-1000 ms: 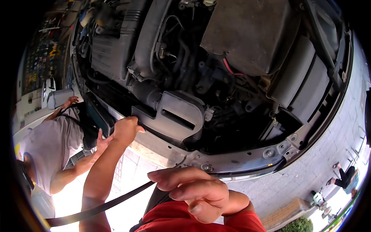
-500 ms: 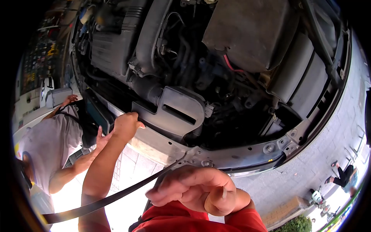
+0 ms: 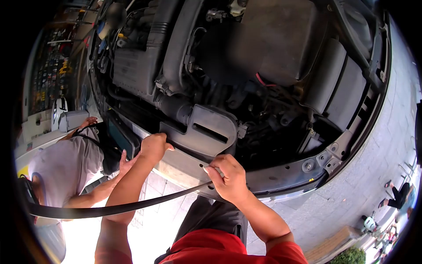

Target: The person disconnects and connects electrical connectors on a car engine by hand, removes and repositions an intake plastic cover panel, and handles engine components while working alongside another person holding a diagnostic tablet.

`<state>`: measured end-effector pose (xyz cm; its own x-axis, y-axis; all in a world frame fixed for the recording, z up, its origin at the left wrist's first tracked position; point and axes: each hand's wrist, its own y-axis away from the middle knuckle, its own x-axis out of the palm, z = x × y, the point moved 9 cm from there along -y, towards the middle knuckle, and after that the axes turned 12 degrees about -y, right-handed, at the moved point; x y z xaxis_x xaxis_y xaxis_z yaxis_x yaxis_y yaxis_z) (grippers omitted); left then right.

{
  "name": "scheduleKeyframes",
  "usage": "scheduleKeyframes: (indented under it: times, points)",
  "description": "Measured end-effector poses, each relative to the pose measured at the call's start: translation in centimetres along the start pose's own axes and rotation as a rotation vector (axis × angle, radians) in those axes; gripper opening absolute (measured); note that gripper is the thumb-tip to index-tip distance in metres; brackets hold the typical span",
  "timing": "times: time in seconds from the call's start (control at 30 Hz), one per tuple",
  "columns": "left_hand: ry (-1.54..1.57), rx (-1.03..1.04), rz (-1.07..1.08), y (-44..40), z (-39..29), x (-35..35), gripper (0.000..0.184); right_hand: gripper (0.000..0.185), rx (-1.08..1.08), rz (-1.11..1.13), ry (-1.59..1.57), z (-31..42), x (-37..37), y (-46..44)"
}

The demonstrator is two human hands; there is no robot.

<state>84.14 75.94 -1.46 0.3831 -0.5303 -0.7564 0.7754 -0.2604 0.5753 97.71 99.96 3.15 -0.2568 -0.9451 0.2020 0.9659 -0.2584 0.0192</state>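
Note:
In the head view my left hand [image 3: 154, 148] is closed at the near edge of the plastic air intake duct [image 3: 206, 137], its fingertips bent over the duct's lip and its thumb pointing right. My right hand [image 3: 229, 179] is at the metal front crossmember [image 3: 178, 165], beside a small dark hole [image 3: 201, 166]. Thumb and forefinger are pinched together there; whatever is between them is too small to make out. A black rubber strip [image 3: 118, 210] runs from under the right hand out to the left, loose from the car body.
Another person [image 3: 66, 171] stands at the left, holding a dark tablet-like device [image 3: 123, 134] by the car's front. The engine bay holds a ribbed engine cover [image 3: 132, 70] and a large black box [image 3: 277, 39]. Paving [image 3: 351, 176] and a seated person [image 3: 395, 196] are at the right.
My right hand has moved away from my body and up to the crossmember, its fingers now pinched. The rubber strip's outer part has risen. My left hand stays at the duct.

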Motion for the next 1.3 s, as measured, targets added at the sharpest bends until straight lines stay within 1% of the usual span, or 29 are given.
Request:
scheduleKeyframes:
  times: [0.1,0.13,0.17,0.2,0.23,0.3,0.33,0.37,0.43,0.47,0.53,0.57,0.67,0.7,0.77,0.8,0.87,0.9,0.97,1.0,1.03,1.1,1.13,1.2,1.23,1.27,1.3]
  points:
    - [-0.002,0.004,0.001,0.0,-0.2,-0.3,0.038,0.011,0.025,-0.017,0.038,0.5,-2.4,0.4]
    - [0.040,0.016,-0.064,0.1,-0.2,-0.6,0.038,0.014,0.011,-0.068,0.035,0.6,-3.4,0.5]
    - [0.043,0.027,-0.067,0.2,-0.3,-0.7,0.038,0.018,-0.004,-0.119,0.031,0.6,-4.4,0.7]
    - [0.042,0.027,-0.058,0.1,-0.3,-0.6,0.039,0.012,0.076,-0.078,-0.021,-0.5,-4.7,1.3]
    - [0.041,0.027,-0.046,0.0,-0.2,-0.5,0.039,0.012,0.075,-0.085,-0.015,0.1,-4.7,1.1]
    - [0.050,0.037,-0.052,0.0,-0.2,-0.5,0.039,0.023,0.406,-0.205,-0.971,-1.7,-3.3,1.5]
    - [0.024,0.033,-0.037,0.0,-0.2,-0.5,0.039,0.034,0.452,-0.083,-1.186,-0.3,-2.2,1.4]
    - [-0.002,0.029,-0.020,0.0,-0.3,-0.3,0.040,0.034,0.453,-0.089,-1.184,0.7,-2.2,1.3]
    - [0.017,0.022,-0.029,0.0,-0.2,-0.3,0.040,0.029,0.417,0.114,-1.417,4.4,-0.2,0.9]
    - [0.036,0.009,-0.042,0.0,-0.1,-0.3,0.040,0.029,0.417,0.111,-1.417,5.3,-0.1,0.7]
    - [0.036,0.014,-0.038,0.0,-0.1,-0.2,0.040,0.021,0.185,0.304,-1.375,8.9,0.0,0.1]
    - [0.036,0.016,-0.036,-0.1,-0.1,-0.2,0.041,0.021,0.183,0.306,-1.373,9.0,-0.1,-0.1]
    - [0.007,0.015,-0.037,-0.3,0.1,0.2,0.041,0.017,0.018,0.242,-0.852,9.4,-1.2,-1.1]
    - [0.006,0.013,-0.044,-0.3,0.1,0.2,0.041,0.017,0.011,0.245,-0.850,9.0,-1.2,-1.1]
    - [0.013,0.004,-0.034,-0.2,0.1,0.2,0.041,0.017,-0.048,0.077,-0.298,6.2,-2.4,-0.8]
    - [0.009,0.006,-0.042,-0.1,0.0,-0.2,0.041,0.017,-0.056,0.075,-0.298,5.3,-2.4,-0.1]
    - [-0.035,0.023,0.000,-0.1,-0.4,-0.4,0.042,0.019,0.155,0.000,-0.161,1.4,-2.7,2.3]
    - [-0.040,0.026,-0.009,0.0,-0.3,-0.6,0.042,0.019,0.145,-0.006,-0.161,0.7,-2.5,3.3]
    - [-0.052,0.045,-0.010,-0.2,-0.5,-0.5,0.043,0.018,0.275,-0.084,-0.035,-1.7,-2.6,5.6]
    - [-0.047,0.054,-0.031,-0.1,-0.5,-0.6,0.043,0.018,0.260,-0.088,0.042,-2.3,-2.5,6.6]
    - [-0.049,0.059,-0.041,0.0,-0.5,-0.5,0.043,0.018,0.251,-0.095,0.045,-2.7,-2.4,7.5]
    - [-0.026,0.087,-0.092,0.0,-0.5,-0.6,0.042,0.016,0.094,-0.103,0.231,-2.0,-2.1,8.7]
    - [-0.027,0.077,-0.051,-0.1,-0.3,-0.4,0.042,0.016,0.086,-0.107,0.237,-2.1,-2.1,9.2]
    - [-0.017,0.062,-0.069,-0.6,0.0,0.7,0.043,0.018,0.208,-0.145,0.251,-3.2,-2.7,10.4]
    - [-0.011,0.045,-0.075,-0.5,0.1,0.4,0.045,0.018,0.201,-0.151,0.258,-3.0,-3.0,10.5]
    - [0.025,0.033,-0.027,-0.4,0.2,0.5,0.042,0.019,0.257,-0.210,0.266,-3.2,-4.0,10.8]
    - [0.028,0.043,-0.036,-0.2,0.0,0.2,0.042,0.021,0.314,-0.271,0.273,-3.3,-5.0,11.2]
